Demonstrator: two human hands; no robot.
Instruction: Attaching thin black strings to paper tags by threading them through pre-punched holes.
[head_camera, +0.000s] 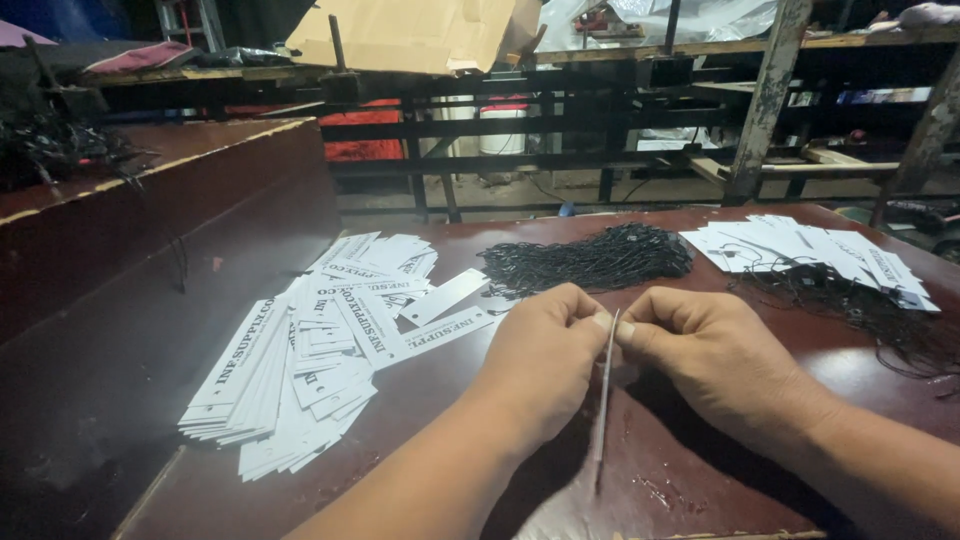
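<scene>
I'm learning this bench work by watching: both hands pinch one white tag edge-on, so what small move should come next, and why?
Probably reach the right hand to the black string pile for one loop. The left hand also pinches the upright white tag, and no string shows on it. The untagged heap lies left, while strung tags lie right.

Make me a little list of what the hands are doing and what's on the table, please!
left hand: left hand pinches the top of a white tag seen edge-on
right hand: right hand pinches the same tag top from the other side
left pile: loose white tags fanned out on the table
middle: bundle of black strings behind the hands
right pile: tags with strings already on them
surface: dark red table
</scene>
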